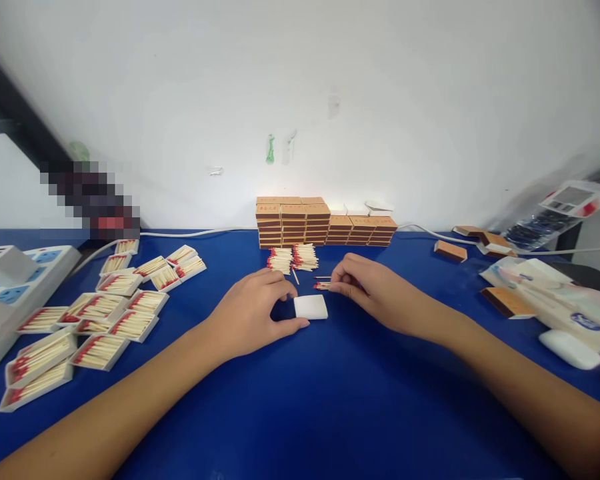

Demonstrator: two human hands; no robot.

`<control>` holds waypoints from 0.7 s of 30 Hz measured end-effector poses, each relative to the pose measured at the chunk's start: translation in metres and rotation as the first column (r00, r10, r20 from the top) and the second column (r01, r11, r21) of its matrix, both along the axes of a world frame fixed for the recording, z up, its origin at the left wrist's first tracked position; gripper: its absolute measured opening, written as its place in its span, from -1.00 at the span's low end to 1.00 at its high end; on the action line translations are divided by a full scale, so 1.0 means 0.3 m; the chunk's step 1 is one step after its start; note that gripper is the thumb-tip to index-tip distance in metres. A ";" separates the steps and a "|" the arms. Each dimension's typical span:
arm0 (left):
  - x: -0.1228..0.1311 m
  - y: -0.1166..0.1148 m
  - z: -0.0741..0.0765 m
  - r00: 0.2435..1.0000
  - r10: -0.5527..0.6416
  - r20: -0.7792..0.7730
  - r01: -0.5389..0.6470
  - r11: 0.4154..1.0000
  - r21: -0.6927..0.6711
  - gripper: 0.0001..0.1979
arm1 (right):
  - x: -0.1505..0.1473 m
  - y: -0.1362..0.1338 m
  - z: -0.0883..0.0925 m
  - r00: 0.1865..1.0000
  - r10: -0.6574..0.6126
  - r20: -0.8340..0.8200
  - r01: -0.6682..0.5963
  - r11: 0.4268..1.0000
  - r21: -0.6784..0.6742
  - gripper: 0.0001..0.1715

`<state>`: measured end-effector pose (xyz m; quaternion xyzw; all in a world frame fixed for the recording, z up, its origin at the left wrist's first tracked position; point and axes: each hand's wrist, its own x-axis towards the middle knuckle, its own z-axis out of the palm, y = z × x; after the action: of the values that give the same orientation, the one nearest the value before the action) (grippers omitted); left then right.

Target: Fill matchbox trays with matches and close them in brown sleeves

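Note:
My left hand [255, 307] curves around the left end of a small white matchbox tray [311, 307], thumb and fingers apart. Its thumb tip is by the tray's near left corner; whether it touches is hard to tell. To the right, my right hand [363, 287] is closed in a pinch on the ends of a few red-headed matches [322, 286], low over the blue table. One loose match [323, 277] lies just behind these. Farther back are two piles of matches, a left pile [280, 260] and a right pile [305, 257], with a single match [295, 276] in front.
Stacked brown matchboxes [305, 223] stand against the wall. Several match-filled white trays [100, 351] spread at left beside a power strip [60, 257]. At right lie matchbox sleeves [507, 303], a tissue pack [550, 293] and a white case [570, 349]. A white cable [200, 233] runs behind.

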<state>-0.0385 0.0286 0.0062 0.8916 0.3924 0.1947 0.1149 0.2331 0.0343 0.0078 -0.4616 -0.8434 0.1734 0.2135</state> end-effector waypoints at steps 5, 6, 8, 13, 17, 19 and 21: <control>0.010 -0.010 -0.001 1.000 -0.015 -0.018 0.016 1.000 0.017 -0.69 | -0.082 -0.082 0.008 0.994 0.065 0.085 -0.064 0.998 -0.013 -0.85; 0.011 -0.011 -0.001 1.000 -0.022 -0.021 0.023 0.999 0.027 -0.69 | -0.094 -0.091 0.006 0.992 0.075 0.098 -0.075 0.997 -0.003 -0.86; 0.013 -0.013 0.001 0.999 -0.033 -0.025 0.035 0.998 0.044 -0.70 | -0.103 -0.095 0.004 0.991 0.097 0.097 -0.098 0.995 0.010 -0.88; 0.008 -0.013 0.001 0.999 -0.049 -0.020 0.050 0.997 0.067 -0.69 | -0.050 -0.037 0.009 1.000 0.009 0.001 -0.009 0.996 0.087 -0.83; 0.005 -0.015 -0.003 0.996 -0.092 -0.004 0.092 0.993 0.070 -0.69 | 0.001 0.026 -0.012 1.000 -0.019 -0.005 0.019 0.996 0.086 -0.78; 0.005 -0.016 -0.005 0.994 -0.111 -0.010 0.111 0.992 0.068 -0.69 | 0.008 0.043 -0.028 1.000 0.014 -0.004 -0.014 0.999 0.043 -0.77; 0.006 -0.015 -0.005 0.993 -0.116 -0.016 0.116 0.991 0.067 -0.68 | 0.004 0.049 -0.041 1.000 0.027 -0.002 -0.027 0.999 0.022 -0.75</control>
<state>-0.0367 0.0241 0.0045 0.9174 0.3339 0.1954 0.0935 0.2344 0.0489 -0.0045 -0.4476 -0.8511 0.1675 0.2173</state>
